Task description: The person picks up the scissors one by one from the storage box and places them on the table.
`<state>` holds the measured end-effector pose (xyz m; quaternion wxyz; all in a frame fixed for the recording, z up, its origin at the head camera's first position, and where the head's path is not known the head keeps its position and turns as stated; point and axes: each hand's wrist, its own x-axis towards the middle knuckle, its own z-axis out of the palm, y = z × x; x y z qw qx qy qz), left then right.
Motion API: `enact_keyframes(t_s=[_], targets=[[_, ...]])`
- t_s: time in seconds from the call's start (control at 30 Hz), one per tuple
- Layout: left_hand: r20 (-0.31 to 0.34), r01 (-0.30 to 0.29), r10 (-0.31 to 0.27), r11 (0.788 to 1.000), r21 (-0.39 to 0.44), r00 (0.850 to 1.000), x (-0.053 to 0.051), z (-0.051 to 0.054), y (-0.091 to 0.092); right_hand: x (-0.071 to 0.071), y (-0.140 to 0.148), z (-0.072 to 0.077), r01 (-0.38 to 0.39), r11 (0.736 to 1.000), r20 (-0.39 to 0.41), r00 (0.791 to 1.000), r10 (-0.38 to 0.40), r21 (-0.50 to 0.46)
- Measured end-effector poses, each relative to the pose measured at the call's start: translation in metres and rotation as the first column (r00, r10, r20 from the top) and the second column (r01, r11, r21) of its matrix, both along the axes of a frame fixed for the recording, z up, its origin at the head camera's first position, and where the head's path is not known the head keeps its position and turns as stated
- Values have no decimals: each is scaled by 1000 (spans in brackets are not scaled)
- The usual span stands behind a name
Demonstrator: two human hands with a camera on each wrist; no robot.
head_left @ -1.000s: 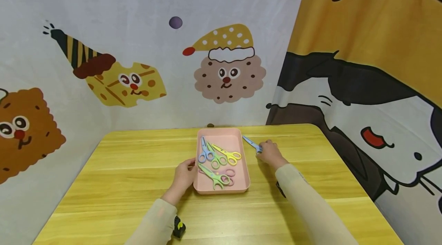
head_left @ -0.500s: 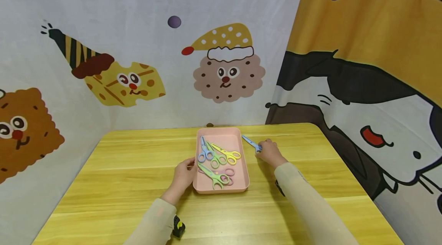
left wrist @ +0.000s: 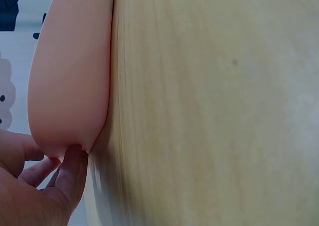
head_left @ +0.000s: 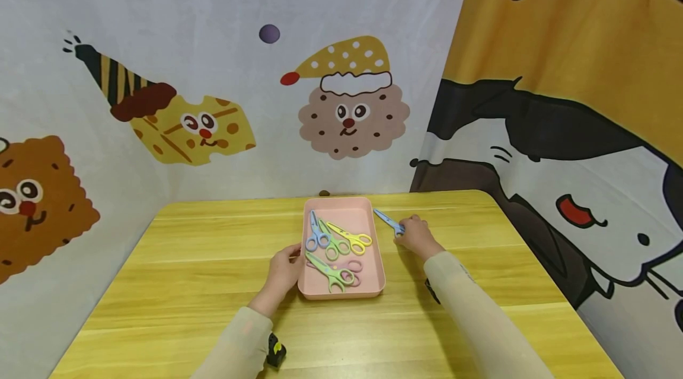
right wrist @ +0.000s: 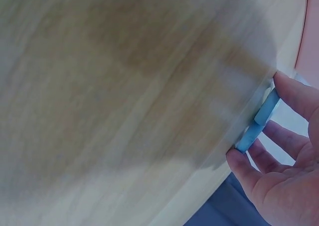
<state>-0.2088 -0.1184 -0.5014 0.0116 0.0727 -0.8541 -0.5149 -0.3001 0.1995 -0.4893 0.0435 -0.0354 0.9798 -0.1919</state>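
I find the pink tray [head_left: 341,294] set lengthwise on the table [head_left: 187,260], five pairs of scissors [head_left: 333,274] lying inside. The left hand [head_left: 284,272] grips the tray's left side with bent fingers, in my judgement to steady it. Just beside its right wall, blue scissors [head_left: 386,219] appear to rest on the table, blades pointing away. The right hand [head_left: 420,238] pinches their handles, thumb and fingers partly spread, presumably keeping clear of the blades.

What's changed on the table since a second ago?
Nothing visibly, beyond a slight shift of the whole head view. The right hand still grips the blue scissors beside the pink tray; the left hand still holds the tray's side. The scissors inside haven't moved.
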Motion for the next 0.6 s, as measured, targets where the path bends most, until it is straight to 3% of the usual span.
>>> enact_keyframes(t_s=[0.6], targets=[[-3,6,-6,1000,-8,1000,1,2,1,4,-4,7,5,999,18,1000,-4,-39]])
